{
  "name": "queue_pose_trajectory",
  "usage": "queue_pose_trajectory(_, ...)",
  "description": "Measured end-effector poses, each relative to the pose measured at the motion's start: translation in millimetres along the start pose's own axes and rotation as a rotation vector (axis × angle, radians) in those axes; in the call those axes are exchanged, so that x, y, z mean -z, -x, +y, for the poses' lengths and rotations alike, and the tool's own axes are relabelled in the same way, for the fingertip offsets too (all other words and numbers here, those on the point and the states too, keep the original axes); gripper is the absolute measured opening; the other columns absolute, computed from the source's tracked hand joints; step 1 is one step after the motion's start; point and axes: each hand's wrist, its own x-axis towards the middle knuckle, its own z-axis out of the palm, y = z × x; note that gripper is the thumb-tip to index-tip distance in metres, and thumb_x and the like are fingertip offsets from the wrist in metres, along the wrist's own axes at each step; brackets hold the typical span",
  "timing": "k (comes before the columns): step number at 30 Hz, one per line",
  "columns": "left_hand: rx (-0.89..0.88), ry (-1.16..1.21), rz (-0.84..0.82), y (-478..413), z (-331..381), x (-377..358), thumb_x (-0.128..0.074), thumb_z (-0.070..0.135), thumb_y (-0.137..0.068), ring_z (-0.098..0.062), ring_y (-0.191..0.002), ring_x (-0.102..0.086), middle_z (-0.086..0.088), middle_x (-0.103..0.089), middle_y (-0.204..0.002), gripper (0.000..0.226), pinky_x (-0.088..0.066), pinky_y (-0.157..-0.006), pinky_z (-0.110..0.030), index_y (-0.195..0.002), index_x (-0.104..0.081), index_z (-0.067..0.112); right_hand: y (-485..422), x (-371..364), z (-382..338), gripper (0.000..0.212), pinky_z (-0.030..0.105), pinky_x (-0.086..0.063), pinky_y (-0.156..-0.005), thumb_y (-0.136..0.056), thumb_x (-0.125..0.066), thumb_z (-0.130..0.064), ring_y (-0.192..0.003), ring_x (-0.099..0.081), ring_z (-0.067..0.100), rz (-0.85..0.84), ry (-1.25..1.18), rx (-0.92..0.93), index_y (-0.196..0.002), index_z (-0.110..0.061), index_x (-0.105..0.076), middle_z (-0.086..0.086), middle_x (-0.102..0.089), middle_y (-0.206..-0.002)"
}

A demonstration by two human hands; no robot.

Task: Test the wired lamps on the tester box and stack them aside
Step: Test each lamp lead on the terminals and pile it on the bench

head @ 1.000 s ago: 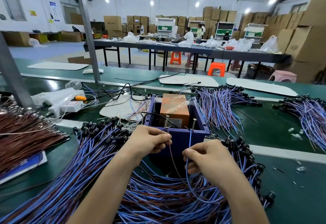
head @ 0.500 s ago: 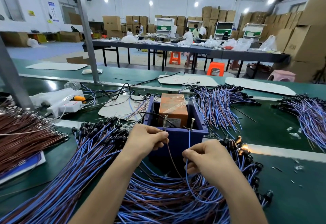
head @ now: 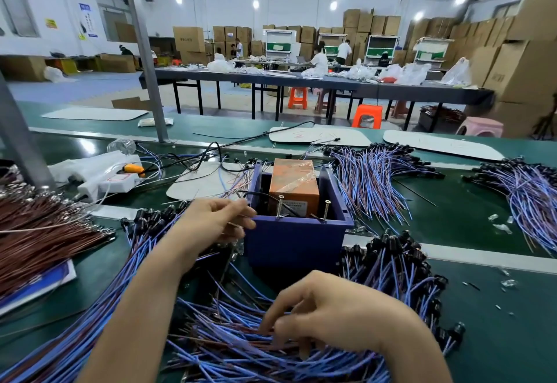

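- Wired lamps (head: pixel 241 337) heap under your right hand (head: pixel 331 316), curled fingers buried among them; grip unclear.
- Left hand (head: pixel 217 223) pinches one wire (head: pixel 236 225) beside tester box (head: pixel 295 241); most lamps apparently remain.

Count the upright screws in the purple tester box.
2: left screw and right screw, side by side just behind the near wall of the tester box, in front of the orange block. More may be hidden inside.

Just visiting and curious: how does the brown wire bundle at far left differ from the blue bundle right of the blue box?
The brown bundle is reddish-brown; the blue bundle is mostly blue. The brown bundle's wires end in pale metal tips, the blue bundle's in black caps. The brown bundle lies tight and straight; the blue bundle fans loosely. Both rest on the green bench.
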Motion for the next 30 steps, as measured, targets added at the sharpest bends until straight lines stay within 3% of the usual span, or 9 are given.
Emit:
queue_pose_trajectory(2,-0.018,-0.114,0.169,-5,-8,16,-0.061,0.021,-0.092,-0.011,-0.058,-0.061,-0.003,-0.073,-0.069,0.020,-0.053,-0.067,-0.028,-0.079,-0.073,0.012,-1,-1,-1,0.018,0.014,-0.047,-0.061,-0.093,-0.057,-0.022,-0.060,-0.059,0.006,-0.012,0.013,0.016,-0.100,-0.026,-0.073,0.001,-0.075,-0.093)
queue_pose_trajectory(4,-0.009,-0.470,0.282,-10,-18,31,-0.068,0.017,-0.087,-0.016,-0.073,-0.064,-0.001,-0.073,-0.076,0.008,-0.051,-0.078,-0.029,-0.083,-0.074,0.015,-1,0,-1,0.018,0.014,-0.046,-0.061,-0.094,-0.056,-0.025,-0.060,-0.058,0.007,0.003,0.022,0.037,-0.102,-0.028,-0.072,0.000,-0.075,-0.091)
queue_pose_trajectory(6,0.043,-0.803,0.243,-10,-24,34,-0.071,0.017,-0.082,-0.017,-0.087,-0.064,0.000,-0.072,-0.091,0.010,-0.048,-0.083,-0.026,-0.090,-0.074,0.021,0,1,1,0.016,0.012,-0.043,-0.059,-0.093,-0.058,-0.028,-0.059,-0.057,0.004,0.022,0.024,0.035,-0.102,-0.031,-0.071,-0.004,-0.073,-0.079)
queue_pose_trajectory(8,0.106,-0.923,0.125,-10,-29,30,-0.073,0.016,-0.078,-0.017,-0.094,-0.063,0.002,-0.070,-0.097,0.019,-0.051,-0.087,-0.030,-0.092,-0.071,0.029,2,1,1,0.016,0.008,-0.039,-0.053,-0.092,-0.059,-0.031,-0.054,-0.055,0.000,0.038,0.030,0.024,-0.103,-0.033,-0.070,-0.010,-0.066,-0.064)
queue_pose_trajectory(11,0.174,-1.093,-0.011,-10,-33,14,-0.069,0.014,-0.074,-0.021,-0.099,-0.062,0.001,-0.068,-0.104,0.029,-0.051,-0.089,-0.035,-0.095,-0.064,0.032,3,2,2,0.016,0.007,-0.038,-0.052,-0.092,-0.060,-0.033,-0.052,-0.053,-0.003,0.048,0.034,0.021,-0.105,-0.035,-0.069,-0.012,-0.064,-0.064)
queue_pose_trajectory(15,0.176,-1.111,0.064,-13,-35,8,-0.055,0.007,-0.082,-0.024,-0.105,-0.060,-0.001,-0.065,-0.111,0.031,-0.050,-0.090,-0.036,-0.097,-0.063,0.033,4,3,3,0.017,0.011,-0.040,-0.058,-0.092,-0.059,-0.034,-0.058,-0.056,-0.002,0.038,0.022,0.027,-0.107,-0.037,-0.068,-0.013,-0.066,-0.072)
queue_pose_trajectory(19,0.226,-1.165,-0.001,-14,-34,11,-0.055,0.008,-0.082,-0.027,-0.095,-0.064,-0.005,-0.068,-0.099,0.023,-0.053,-0.088,-0.040,-0.095,-0.069,0.020,3,3,2,0.017,0.011,-0.040,-0.058,-0.093,-0.060,-0.034,-0.059,-0.057,-0.002,0.030,0.005,0.024,-0.108,-0.036,-0.068,-0.012,-0.068,-0.078)
queue_pose_trajectory(23,0.248,-1.175,-0.023,-15,-38,12,-0.052,0.008,-0.084,-0.030,-0.081,-0.064,-0.005,-0.059,-0.073,0.019,-0.056,-0.083,-0.044,-0.100,-0.061,0.010,4,3,1,0.018,0.009,-0.040,-0.057,-0.092,-0.060,-0.034,-0.064,-0.058,-0.001,0.026,0.019,0.034,-0.108,-0.036,-0.067,-0.010,-0.070,-0.086)
queue_pose_trajectory(30,0.295,-1.091,-0.067,-17,-39,12,-0.040,0.008,-0.087,-0.025,-0.064,-0.071,-0.009,-0.069,-0.068,0.030,-0.061,-0.067,-0.038,-0.107,-0.063,0.005,2,4,3,0.018,0.021,-0.046,-0.073,-0.092,-0.060,-0.032,-0.080,-0.063,0.007,0.025,0.017,0.042,-0.108,-0.037,-0.067,-0.006,-0.072,-0.093)
